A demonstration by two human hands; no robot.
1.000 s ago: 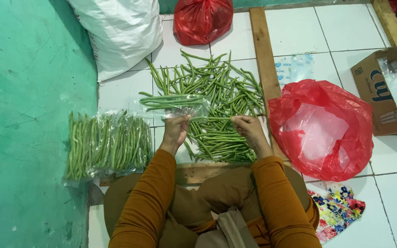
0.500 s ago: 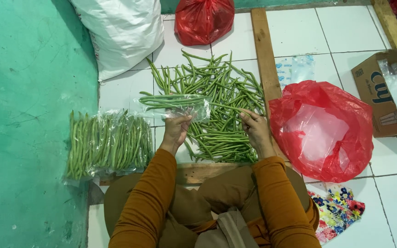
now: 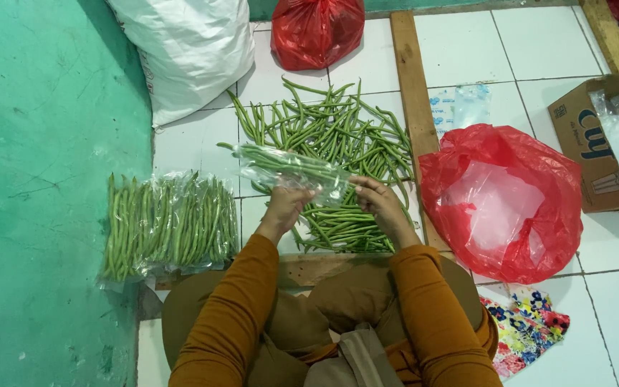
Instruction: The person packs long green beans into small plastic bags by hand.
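A clear plastic bag of green beans [image 3: 291, 170] sits in the middle of the head view, held up in both hands above a white tiled floor [image 3: 546, 50]. Its long axis runs from the centre left of the frame down toward the centre right, slightly tilted. The left hand [image 3: 286, 206] is closed on the bag from below, near its middle. The right hand [image 3: 380, 203] pinches the bag's right end, where the open mouth seems to be; it is the hand nearer that end. The beans inside lie lengthwise along the bag.

Just behind and under the hands, a loose heap of green beans [image 3: 331, 136] spreads over the tiles, too many to count. At the centre left lies a row of packed bean bags [image 3: 170, 226], side by side, their long axes pointing up the frame; the exact number is hard to tell through the plastic.

There are two red plastic bags: one open at the right [image 3: 499, 204], one knotted at the top centre [image 3: 317, 32]. One white sack [image 3: 188, 50] lies at the upper left, beside a green wall [image 3: 44, 179]. One cardboard box [image 3: 596, 143] stands at the right edge. A wooden strip [image 3: 411, 93] crosses the floor.
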